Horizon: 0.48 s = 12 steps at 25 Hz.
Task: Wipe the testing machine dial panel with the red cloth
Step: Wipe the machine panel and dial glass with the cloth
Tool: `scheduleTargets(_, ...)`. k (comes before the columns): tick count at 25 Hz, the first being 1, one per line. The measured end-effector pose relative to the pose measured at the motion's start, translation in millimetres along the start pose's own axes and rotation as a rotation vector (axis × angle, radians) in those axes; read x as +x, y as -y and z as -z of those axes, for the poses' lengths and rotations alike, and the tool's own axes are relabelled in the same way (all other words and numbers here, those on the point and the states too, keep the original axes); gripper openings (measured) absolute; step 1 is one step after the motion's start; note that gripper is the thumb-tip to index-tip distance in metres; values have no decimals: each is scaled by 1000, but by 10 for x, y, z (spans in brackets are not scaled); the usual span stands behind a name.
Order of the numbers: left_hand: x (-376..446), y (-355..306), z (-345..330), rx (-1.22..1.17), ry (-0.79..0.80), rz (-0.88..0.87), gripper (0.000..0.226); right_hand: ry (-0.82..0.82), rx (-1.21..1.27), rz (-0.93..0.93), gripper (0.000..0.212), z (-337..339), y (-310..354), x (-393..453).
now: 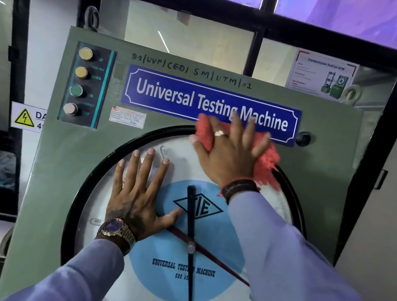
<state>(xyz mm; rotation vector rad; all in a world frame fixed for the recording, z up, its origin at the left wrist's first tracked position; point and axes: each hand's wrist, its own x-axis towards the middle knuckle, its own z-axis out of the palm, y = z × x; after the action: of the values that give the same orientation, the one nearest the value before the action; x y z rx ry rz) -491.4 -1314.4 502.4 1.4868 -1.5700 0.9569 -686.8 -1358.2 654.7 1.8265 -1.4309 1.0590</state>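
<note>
The green testing machine panel (69,157) fills the view, with a large round dial (163,285) framed by a black rim. My right hand (230,154) presses the red cloth (268,161) flat against the top of the dial, at the rim just under the blue "Universal Testing Machine" nameplate (174,96). The cloth sticks out to the right and upper left of the hand. My left hand (138,193) lies flat on the dial glass left of centre, fingers spread, holding nothing. A black pointer (191,238) and a red pointer (215,258) cross the dial.
A column of push buttons (79,82) marked UP, DOWN, ON, OFF sits at the panel's upper left. A black knob (303,138) is right of the nameplate. A yellow electrical danger sign (25,117) hangs on the left. Black-framed windows stand behind the machine.
</note>
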Motion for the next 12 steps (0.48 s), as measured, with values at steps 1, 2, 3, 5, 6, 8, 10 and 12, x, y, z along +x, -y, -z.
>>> scheduleTargets(1, -1, -16, 4, 5, -2, 5, 119, 0, -5, 79, 70, -21, 119, 15)
scheduleTargets(2, 6, -19, 12, 8, -5, 17, 120, -12, -8, 118, 68, -42, 197, 18)
scheduleTargets(3, 34, -53, 12, -1, -8, 29, 120, -29, -4, 100, 67, -38, 159, 9)
scheduleTargets(5, 132, -149, 38, -17, -7, 62, 118, -9, 24, -59, 68, -5, -141, -65)
scheduleTargets(6, 203, -212, 48, -16, -5, 61, 117, 7, 38, -166, 70, -3, -365, -150)
scheduleTargets(8, 334, -387, 41, -29, 5, 12, 115, 28, 62, -364, 74, 2, -856, -456)
scheduleTargets(10, 410, -500, 21, -44, -2, 4, 114, 37, 99, -503, 76, -11, -1108, -727)
scheduleTargets(12, 421, -532, 21, -46, 6, 9, 114, 51, 128, -583, 73, 6, -1118, -793)
